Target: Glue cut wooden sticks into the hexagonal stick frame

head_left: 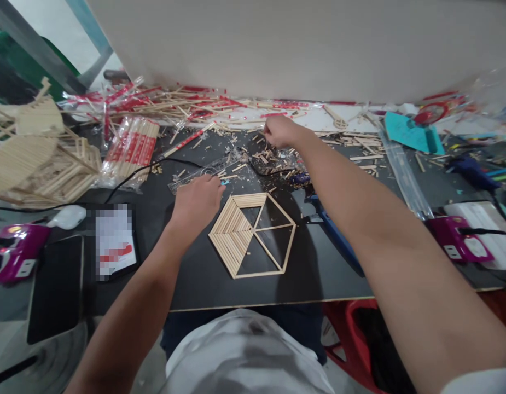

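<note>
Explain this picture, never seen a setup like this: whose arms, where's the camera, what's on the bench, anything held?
There is no machine here: these are a person's bare hands, seen forward and down from one head-worn camera.

On the dark flat tabletop lies a hexagonal frame of pale wooden sticks. Its two left sections are filled with sticks, the top one partly; the other three are open.

The left hand is just beyond the frame, with a bit of light blue at its fingertips; I can't tell what that is. The right hand is among small pale wood scraps further back; whether it holds one is hidden.

Around them are red-and-clear wrapped stick bundles, a black phone with a lit screen and a blue-handled tool.
</note>
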Action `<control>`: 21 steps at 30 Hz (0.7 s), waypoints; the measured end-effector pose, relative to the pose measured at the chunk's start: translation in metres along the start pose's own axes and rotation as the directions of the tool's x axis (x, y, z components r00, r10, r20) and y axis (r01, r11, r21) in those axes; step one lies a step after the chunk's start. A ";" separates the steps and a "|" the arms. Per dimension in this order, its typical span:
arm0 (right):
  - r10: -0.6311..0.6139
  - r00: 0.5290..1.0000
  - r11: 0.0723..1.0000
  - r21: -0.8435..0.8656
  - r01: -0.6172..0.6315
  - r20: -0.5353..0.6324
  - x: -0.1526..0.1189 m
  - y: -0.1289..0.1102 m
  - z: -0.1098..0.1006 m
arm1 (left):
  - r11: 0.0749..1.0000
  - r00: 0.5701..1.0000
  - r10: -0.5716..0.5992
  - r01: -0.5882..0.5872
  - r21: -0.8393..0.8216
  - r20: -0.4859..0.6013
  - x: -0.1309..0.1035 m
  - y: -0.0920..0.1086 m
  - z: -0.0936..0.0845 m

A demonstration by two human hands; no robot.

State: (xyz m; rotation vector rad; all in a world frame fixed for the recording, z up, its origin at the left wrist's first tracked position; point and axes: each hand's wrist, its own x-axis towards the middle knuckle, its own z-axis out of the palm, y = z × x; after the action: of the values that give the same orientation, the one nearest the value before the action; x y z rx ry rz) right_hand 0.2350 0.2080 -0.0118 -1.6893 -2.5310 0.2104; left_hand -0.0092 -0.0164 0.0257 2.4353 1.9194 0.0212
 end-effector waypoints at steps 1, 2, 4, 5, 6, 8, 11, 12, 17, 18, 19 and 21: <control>-0.010 1.000 0.999 0.037 0.011 -0.017 -0.005 -0.001 -0.007 | 1.000 1.000 0.009 -0.009 -0.006 -0.001 0.000 0.000 0.001; -0.014 0.999 0.996 0.085 0.017 -0.042 -0.011 -0.002 -0.015 | 1.000 1.000 0.015 -0.015 -0.013 0.001 0.001 -0.001 0.002; -0.005 0.993 0.979 0.203 0.029 -0.115 -0.026 -0.005 -0.032 | 0.999 1.000 0.023 -0.022 -0.028 0.009 0.001 -0.001 0.004; 0.003 0.988 0.962 0.270 0.039 -0.155 -0.036 -0.008 -0.041 | 0.999 1.000 0.026 -0.025 -0.038 0.010 0.001 -0.002 0.005; 0.016 0.981 0.938 0.342 0.052 -0.193 -0.048 -0.012 -0.050 | 0.998 1.000 0.030 -0.030 -0.048 0.010 0.002 -0.002 0.006; 0.049 0.966 0.864 0.496 0.087 -0.254 -0.073 -0.023 -0.067 | 0.997 0.999 0.041 -0.041 -0.070 0.003 0.002 -0.002 0.008; 0.118 0.945 0.748 0.653 0.117 -0.305 -0.116 -0.045 -0.080 | 0.992 0.998 0.069 -0.068 -0.103 0.002 0.002 -0.003 0.010; 0.145 0.944 0.706 0.699 0.111 -0.297 -0.131 -0.053 -0.079 | 0.989 0.997 0.082 -0.081 -0.120 -0.001 0.003 -0.003 0.011; 0.131 0.979 0.621 0.783 0.039 -0.154 -0.193 -0.090 -0.038 | 0.925 0.970 0.231 -0.242 -0.293 -0.071 0.005 -0.004 0.013; 0.117 0.985 0.592 0.805 0.030 -0.123 -0.201 -0.096 -0.025 | 0.900 0.959 0.268 -0.282 -0.332 -0.089 0.005 -0.004 0.013; 0.105 0.990 0.574 0.819 0.020 -0.098 -0.208 -0.101 -0.013 | 0.873 0.947 0.304 -0.319 -0.369 -0.100 0.006 -0.004 0.013; 0.101 0.989 0.582 0.813 0.027 -0.106 -0.217 -0.108 0.009 | 0.823 0.925 0.368 -0.373 -0.429 -0.097 0.007 -0.003 0.013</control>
State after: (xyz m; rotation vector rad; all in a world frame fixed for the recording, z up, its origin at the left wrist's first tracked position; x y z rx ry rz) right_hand 0.2186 -0.0336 -0.0025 -1.2741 -1.7840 1.0403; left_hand -0.0105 -0.0092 0.0129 2.4280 1.2265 0.4323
